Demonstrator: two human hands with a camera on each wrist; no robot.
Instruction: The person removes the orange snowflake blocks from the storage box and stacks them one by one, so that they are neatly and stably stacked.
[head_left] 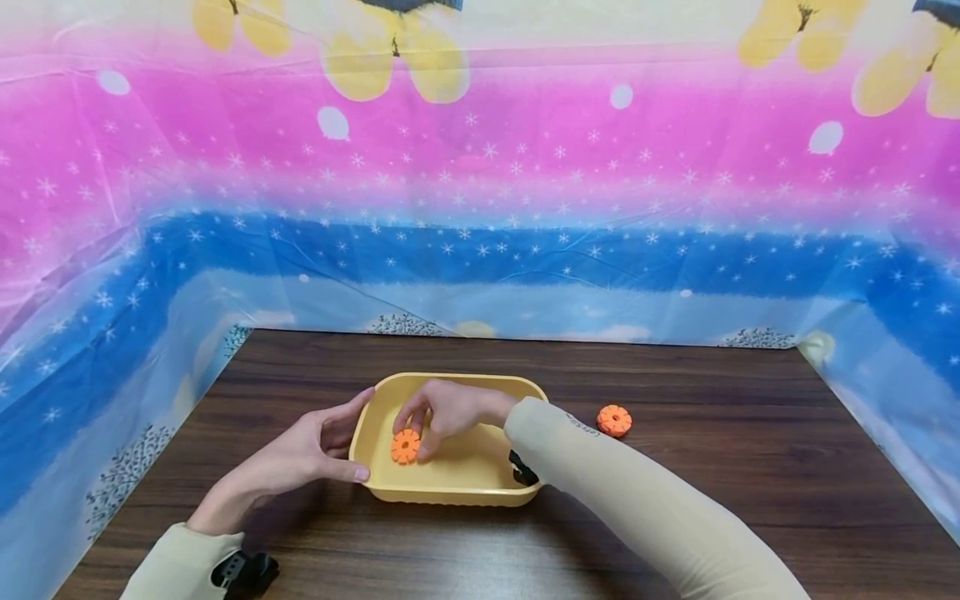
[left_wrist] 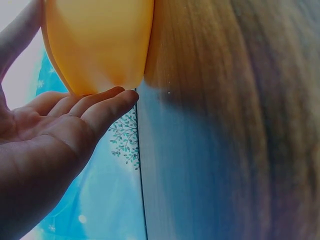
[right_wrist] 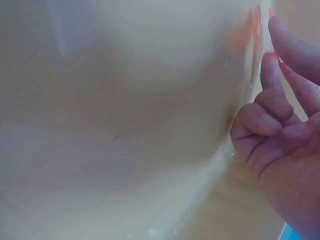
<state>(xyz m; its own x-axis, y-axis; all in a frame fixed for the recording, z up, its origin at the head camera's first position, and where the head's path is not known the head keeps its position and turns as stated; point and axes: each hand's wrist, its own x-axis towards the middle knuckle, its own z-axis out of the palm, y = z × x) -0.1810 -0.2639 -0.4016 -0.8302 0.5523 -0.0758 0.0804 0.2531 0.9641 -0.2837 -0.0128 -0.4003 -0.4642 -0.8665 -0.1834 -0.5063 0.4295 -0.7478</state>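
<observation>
A yellow plastic basin (head_left: 465,496) stands on the table. My left hand (head_left: 303,450) spans its left end, thumb by the near corner and fingers toward the far one; in the left wrist view this hand (left_wrist: 60,122) has nearly straight fingers against the outer wall. My right hand (head_left: 446,410) reaches inside the basin and pinches an orange notched disc (head_left: 406,447) near the left end. Over in the right wrist view, the right hand (right_wrist: 285,135) has its lower fingers curled, and only slivers of orange show at its fingertips. Whether the disc touches the basin floor, I cannot tell.
More orange notched discs (head_left: 615,421) lie in a small pile on the table, right of the basin and beyond the right sleeve. The dark wood table (head_left: 420,550) is bordered at the back and sides by a patterned pink and blue cloth (head_left: 525,250).
</observation>
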